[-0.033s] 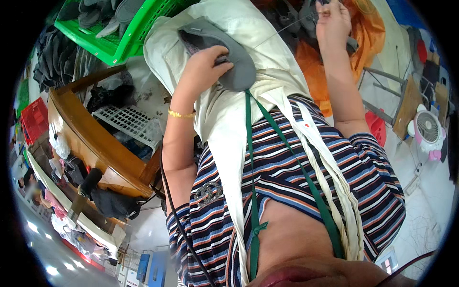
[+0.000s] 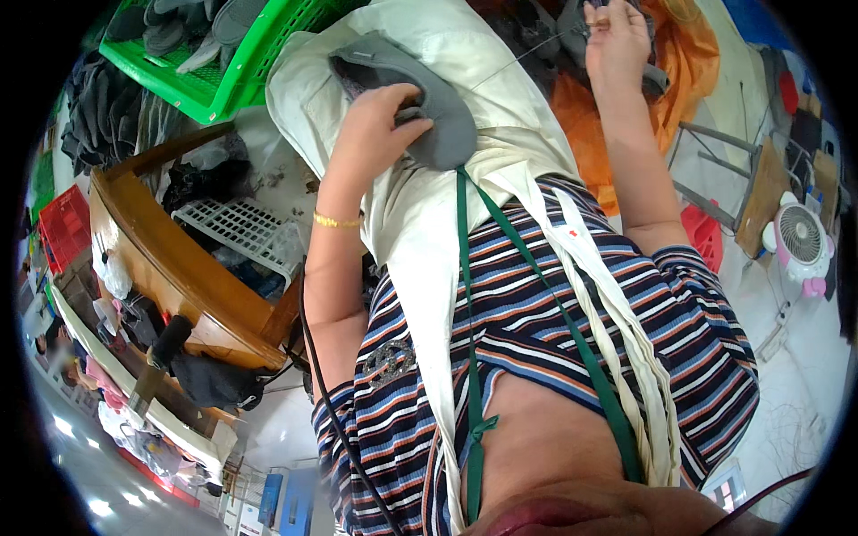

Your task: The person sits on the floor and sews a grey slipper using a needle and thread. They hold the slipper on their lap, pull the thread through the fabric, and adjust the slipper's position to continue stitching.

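My left hand (image 2: 375, 125) grips a grey curved shoe piece (image 2: 451, 121) and presses it against a white cloth (image 2: 420, 223) that lies over my lap and striped shirt. My right hand (image 2: 617, 40) is raised at the top, its fingers pinched on a thin thread (image 2: 527, 58). The thread runs taut from the grey piece up to that hand. I cannot make out a needle.
A green crate (image 2: 223, 67) with several grey shoe pieces stands at the upper left. Below it are a wooden bench (image 2: 170, 268) and a white plastic grid tray (image 2: 237, 223). An orange cloth (image 2: 693, 80), a red stool (image 2: 702, 232) and a small fan (image 2: 800, 237) are on the right.
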The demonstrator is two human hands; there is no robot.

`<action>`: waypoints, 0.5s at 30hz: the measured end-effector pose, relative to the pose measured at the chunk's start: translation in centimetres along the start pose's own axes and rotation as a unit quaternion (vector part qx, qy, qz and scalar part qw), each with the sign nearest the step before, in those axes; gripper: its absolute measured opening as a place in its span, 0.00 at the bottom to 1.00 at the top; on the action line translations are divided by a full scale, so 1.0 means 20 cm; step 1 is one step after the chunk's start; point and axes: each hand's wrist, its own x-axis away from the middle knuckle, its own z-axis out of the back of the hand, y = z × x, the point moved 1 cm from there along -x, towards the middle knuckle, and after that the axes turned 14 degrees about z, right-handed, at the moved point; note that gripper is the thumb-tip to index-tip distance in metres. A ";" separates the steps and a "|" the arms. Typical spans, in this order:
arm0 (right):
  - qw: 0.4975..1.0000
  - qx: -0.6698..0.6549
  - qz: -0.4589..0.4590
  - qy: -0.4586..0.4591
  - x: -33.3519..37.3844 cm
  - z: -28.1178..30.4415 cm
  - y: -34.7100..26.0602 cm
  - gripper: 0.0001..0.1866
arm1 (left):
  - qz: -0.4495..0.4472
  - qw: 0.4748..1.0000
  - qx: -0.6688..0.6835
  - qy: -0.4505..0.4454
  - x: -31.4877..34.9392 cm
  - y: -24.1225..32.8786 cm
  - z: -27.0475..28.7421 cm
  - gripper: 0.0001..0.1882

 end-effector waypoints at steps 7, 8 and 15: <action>0.994 0.109 -0.012 -0.010 0.09 0.04 0.04 0.04 | -0.068 0.972 -0.067 0.217 0.16 -0.07 -0.08 0.22; 0.993 0.114 -0.002 -0.020 0.09 0.03 0.04 0.04 | -0.069 0.968 -0.068 0.232 0.18 -0.09 -0.10 0.20; 0.962 0.236 0.103 -0.092 0.07 0.11 0.04 0.03 | -0.039 0.969 -0.014 0.243 0.23 -0.04 -0.18 0.12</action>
